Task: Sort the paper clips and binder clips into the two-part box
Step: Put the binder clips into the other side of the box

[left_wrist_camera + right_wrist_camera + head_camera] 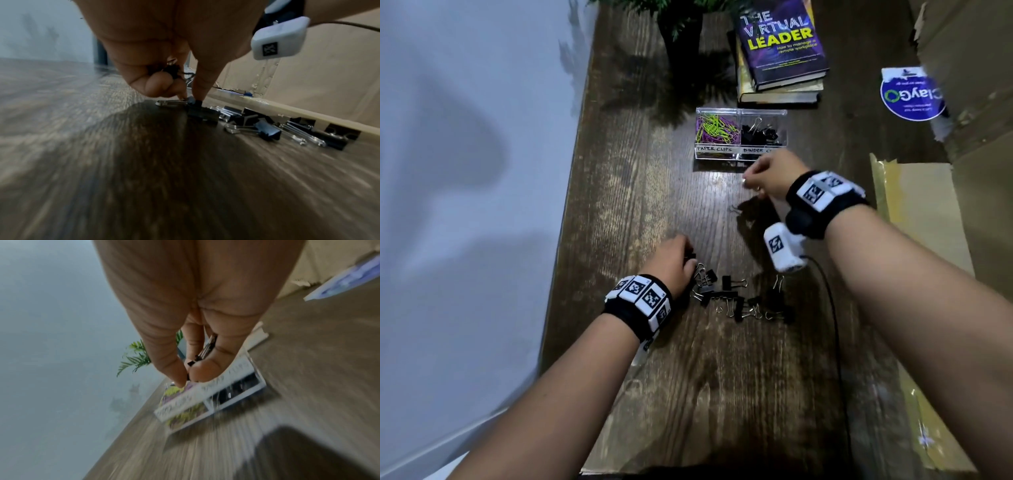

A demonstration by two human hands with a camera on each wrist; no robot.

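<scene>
Surface: dark wood-grain tabletop (640,192) beside a pale wall, with stacked books (780,51) at the far end.
Box: clear plastic two-part box (741,113) — bright green and purple paper clips (717,132) in its left part, black binder clips in its right part (760,133).
Loose pile: black binder clips with silver wire handles (743,298) on the table, near the person.
Left hand (671,263): fingertips pinching a clip at the pile's left edge.
Right hand (774,174): raised just in front of the box — thumb and fingers pinched on a black binder clip (202,353).
</scene>
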